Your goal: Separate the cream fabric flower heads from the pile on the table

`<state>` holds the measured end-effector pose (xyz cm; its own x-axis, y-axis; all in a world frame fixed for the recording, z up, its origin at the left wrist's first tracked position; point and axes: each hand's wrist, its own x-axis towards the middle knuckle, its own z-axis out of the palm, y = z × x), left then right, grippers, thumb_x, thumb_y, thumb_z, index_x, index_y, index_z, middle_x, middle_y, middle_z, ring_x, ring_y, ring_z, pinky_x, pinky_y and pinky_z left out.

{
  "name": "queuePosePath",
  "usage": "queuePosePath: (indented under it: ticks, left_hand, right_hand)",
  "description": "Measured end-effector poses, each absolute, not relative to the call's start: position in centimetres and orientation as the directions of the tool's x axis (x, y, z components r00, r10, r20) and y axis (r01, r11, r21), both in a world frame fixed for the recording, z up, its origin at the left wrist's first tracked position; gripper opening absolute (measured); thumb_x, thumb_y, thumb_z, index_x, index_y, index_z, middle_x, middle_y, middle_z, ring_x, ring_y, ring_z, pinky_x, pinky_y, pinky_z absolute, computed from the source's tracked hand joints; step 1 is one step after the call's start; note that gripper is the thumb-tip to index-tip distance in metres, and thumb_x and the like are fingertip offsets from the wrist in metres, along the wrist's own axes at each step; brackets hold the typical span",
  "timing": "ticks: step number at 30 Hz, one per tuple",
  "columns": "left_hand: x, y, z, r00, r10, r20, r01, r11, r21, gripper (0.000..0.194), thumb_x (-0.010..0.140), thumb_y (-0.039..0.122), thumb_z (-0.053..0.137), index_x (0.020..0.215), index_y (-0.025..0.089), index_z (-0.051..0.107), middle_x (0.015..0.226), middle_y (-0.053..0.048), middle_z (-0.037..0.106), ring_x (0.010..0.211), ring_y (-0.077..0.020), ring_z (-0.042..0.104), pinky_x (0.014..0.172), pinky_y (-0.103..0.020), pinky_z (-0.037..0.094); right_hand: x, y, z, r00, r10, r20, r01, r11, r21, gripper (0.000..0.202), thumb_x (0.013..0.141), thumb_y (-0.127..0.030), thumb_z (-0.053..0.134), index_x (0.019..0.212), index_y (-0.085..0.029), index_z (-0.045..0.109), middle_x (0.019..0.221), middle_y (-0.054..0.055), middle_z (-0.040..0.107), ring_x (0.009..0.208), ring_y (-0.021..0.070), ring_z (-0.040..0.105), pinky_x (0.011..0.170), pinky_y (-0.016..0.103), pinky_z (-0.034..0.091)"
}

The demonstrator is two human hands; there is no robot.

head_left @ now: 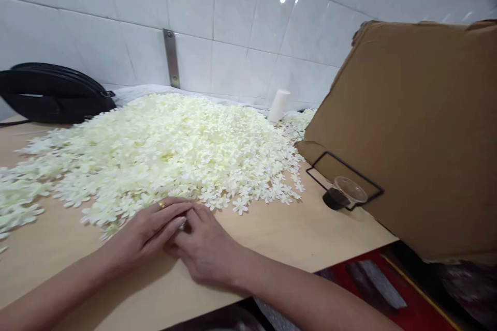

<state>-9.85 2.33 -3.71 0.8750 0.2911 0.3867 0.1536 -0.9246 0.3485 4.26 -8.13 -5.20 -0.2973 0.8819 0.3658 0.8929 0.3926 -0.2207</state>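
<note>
My left hand (153, 227) and my right hand (207, 248) meet at the front of the table, fingertips pressed together. A yellow ring sits on a finger of the left hand. The fingers of both are curled in, and whatever lies between them, if anything, is hidden. Just beyond the knuckles spreads a large heap of white artificial flowers (186, 145) with pale yellow-green tints. Loose blossoms at its near edge lie right by the hands.
A black bag (54, 95) lies at the back left. A white cylinder (278, 106) stands behind the heap. On the right a large cardboard sheet (419, 139) leans beside a black wire frame (349, 169) and a clear cup (351, 190). The wooden table (272, 232) ends at the lower right.
</note>
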Motion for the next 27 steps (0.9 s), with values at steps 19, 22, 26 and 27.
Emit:
queuePosePath:
  ticks: [19,22,26,27]
  left_hand:
    - [-12.3,1.0,-2.1,0.783,0.481,0.395,0.196,-0.794,0.576,0.021,0.088,0.022,0.042,0.089,0.014,0.061,0.075,-0.004,0.059,0.065,-0.0111,0.054,0.059,-0.021,0.040]
    - [-12.9,-0.7,-2.8,0.770,0.520,0.371,0.264,-0.788,0.557,0.019,0.087,0.020,0.043,0.087,0.014,0.061,0.075,-0.004,0.057,0.068,-0.0123,0.053,0.062,-0.022,0.041]
    - [-12.8,-3.4,-4.2,0.779,0.437,0.449,0.265,-0.879,0.397,0.025,0.084,0.012,0.042,0.105,0.013,0.054,0.099,-0.012,0.057,0.089,-0.0200,0.051,0.076,-0.033,0.046]
    - [-12.6,-4.1,-4.5,0.795,0.393,0.463,0.251,-0.907,0.338,0.030,0.082,0.009,0.041,0.110,0.012,0.051,0.106,-0.014,0.055,0.095,-0.0219,0.049,0.080,-0.037,0.045]
  right_hand:
    - [9.8,-11.9,-5.4,0.022,0.939,0.343,0.900,0.131,-0.415,0.025,0.088,-0.022,0.037,0.105,-0.019,0.056,0.098,0.010,0.054,0.095,0.0214,0.049,0.082,0.038,0.044]
    - [10.8,-11.3,-5.2,0.046,0.932,0.360,0.923,0.098,-0.372,0.023,0.087,-0.024,0.039,0.101,-0.019,0.057,0.097,0.010,0.054,0.094,0.0226,0.049,0.082,0.040,0.043]
    - [9.2,-11.3,-4.2,0.079,0.919,0.386,0.907,0.095,-0.410,0.023,0.088,-0.023,0.039,0.103,-0.019,0.056,0.098,0.008,0.053,0.094,0.0204,0.049,0.080,0.035,0.043]
    - [8.6,-11.5,-4.2,0.051,0.919,0.390,0.901,0.126,-0.415,0.023,0.087,-0.022,0.040,0.105,-0.019,0.055,0.098,0.008,0.053,0.095,0.0202,0.048,0.080,0.035,0.043]
